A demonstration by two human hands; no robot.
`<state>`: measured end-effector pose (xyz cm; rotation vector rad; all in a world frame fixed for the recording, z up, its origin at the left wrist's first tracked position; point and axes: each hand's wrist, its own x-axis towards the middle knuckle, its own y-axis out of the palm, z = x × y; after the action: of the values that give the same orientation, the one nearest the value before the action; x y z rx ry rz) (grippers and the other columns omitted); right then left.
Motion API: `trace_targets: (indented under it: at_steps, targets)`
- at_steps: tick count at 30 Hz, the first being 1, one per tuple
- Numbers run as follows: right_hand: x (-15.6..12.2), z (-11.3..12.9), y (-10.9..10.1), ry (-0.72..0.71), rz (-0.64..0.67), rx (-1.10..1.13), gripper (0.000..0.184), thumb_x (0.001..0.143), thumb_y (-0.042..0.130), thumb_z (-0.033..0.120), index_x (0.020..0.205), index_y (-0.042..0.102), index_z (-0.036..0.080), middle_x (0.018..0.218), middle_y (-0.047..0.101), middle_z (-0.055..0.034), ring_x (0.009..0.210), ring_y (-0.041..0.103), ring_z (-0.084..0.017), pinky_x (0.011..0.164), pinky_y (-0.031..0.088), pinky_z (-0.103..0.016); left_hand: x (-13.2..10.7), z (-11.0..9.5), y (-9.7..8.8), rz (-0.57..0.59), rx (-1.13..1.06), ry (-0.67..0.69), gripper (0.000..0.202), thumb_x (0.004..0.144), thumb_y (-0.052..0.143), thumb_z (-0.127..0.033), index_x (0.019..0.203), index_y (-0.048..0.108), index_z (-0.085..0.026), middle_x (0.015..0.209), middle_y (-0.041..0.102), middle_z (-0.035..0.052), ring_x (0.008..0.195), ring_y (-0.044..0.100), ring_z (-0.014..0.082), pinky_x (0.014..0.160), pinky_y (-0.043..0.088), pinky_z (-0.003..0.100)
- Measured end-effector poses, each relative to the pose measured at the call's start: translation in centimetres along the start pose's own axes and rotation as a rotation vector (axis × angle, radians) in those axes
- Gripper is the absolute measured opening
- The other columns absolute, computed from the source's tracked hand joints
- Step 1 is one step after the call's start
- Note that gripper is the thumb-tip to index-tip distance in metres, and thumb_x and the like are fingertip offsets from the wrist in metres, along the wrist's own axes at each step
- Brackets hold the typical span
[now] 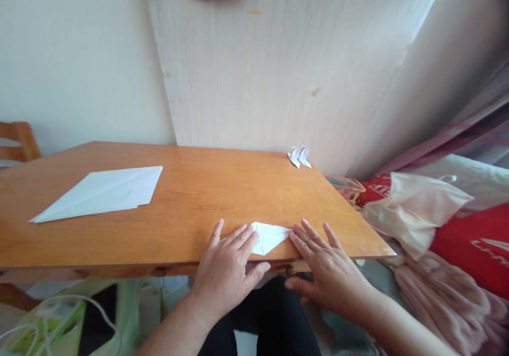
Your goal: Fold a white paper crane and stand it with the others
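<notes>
A small folded white paper [269, 236] lies at the near edge of the orange wooden table [199, 197]. My left hand [228, 268] lies flat with fingers stretched out, its fingertips pressing the paper's left part. My right hand [326, 268] is also flat and spread, its fingertips touching the paper's right tip, thumb hanging below the table edge. Neither hand grips anything.
A larger folded white sheet [103, 192] lies on the table's left. A small finished paper figure [299, 156] sits at the far right corner by a leaning wooden board [278, 64]. Plastic bags [409, 207] and cloth lie right of the table; a chair [18, 139] stands far left.
</notes>
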<state>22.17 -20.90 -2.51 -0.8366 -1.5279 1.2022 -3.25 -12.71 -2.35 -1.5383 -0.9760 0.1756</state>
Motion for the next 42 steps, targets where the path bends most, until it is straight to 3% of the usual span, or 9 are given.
trace_targets:
  at_steps: [5,13,19,30,36,42]
  targets:
    - [1.4,0.6,-1.2,0.049,-0.037,0.026,0.092,0.088,0.050,0.074,0.154,0.038,0.011,0.157,0.040,-0.0182,0.152,0.023,-0.033,0.123,0.010,-0.061,0.1,0.0,0.2,-0.006,-0.003,-0.003,0.056,0.093,0.058,-0.055,0.137,0.059,-0.021,0.146,0.058,0.0099,0.135,0.053,0.0300,0.124,0.011,0.063]
    - [5.3,4.5,-0.6,-0.091,0.035,0.172,0.097,0.086,0.040,0.082,0.158,0.030,0.017,0.159,0.037,-0.0148,0.152,0.021,-0.032,0.123,0.002,-0.060,-0.1,0.4,0.3,0.003,0.026,0.033,0.060,0.090,0.064,-0.047,0.143,0.053,-0.021,0.146,0.057,0.0112,0.135,0.053,0.0302,0.124,0.011,0.061]
    - [4.7,3.5,0.0,-0.086,0.083,0.185,0.096,0.086,0.041,0.082,0.159,0.027,0.021,0.160,0.037,-0.0125,0.152,0.021,-0.034,0.121,0.001,-0.065,-0.1,0.5,0.4,-0.020,0.017,0.042,0.061,0.089,0.067,-0.045,0.144,0.051,-0.024,0.147,0.056,0.0098,0.135,0.054,0.0296,0.124,0.012,0.062]
    - [1.8,0.5,-0.3,0.074,-0.026,0.039,0.085,0.086,0.058,0.069,0.149,0.047,0.013,0.150,0.051,-0.0183,0.149,0.029,-0.038,0.120,0.007,-0.067,-0.2,0.0,0.2,-0.047,0.018,0.025,0.050,0.089,0.068,-0.045,0.133,0.060,-0.023,0.144,0.060,0.0097,0.131,0.057,0.0306,0.122,0.020,0.063]
    - [1.8,0.8,0.1,0.045,-0.080,0.105,0.074,0.087,0.066,0.054,0.149,0.047,0.018,0.154,0.045,-0.0167,0.147,0.033,-0.035,0.120,0.014,-0.066,-0.3,-0.1,0.0,-0.079,-0.024,0.063,0.040,0.089,0.064,-0.032,0.129,0.063,-0.024,0.138,0.065,0.0091,0.126,0.060,0.0293,0.122,0.012,0.063]
    - [3.1,1.5,-0.5,0.019,-0.136,0.187,0.047,0.091,0.061,0.036,0.137,0.059,0.024,0.139,0.062,-0.0122,0.135,0.052,-0.032,0.120,0.013,-0.065,0.3,0.0,-0.9,-0.052,-0.082,0.060,0.033,0.095,0.048,-0.021,0.122,0.066,-0.026,0.127,0.071,0.0052,0.117,0.064,0.0248,0.119,0.020,0.061]
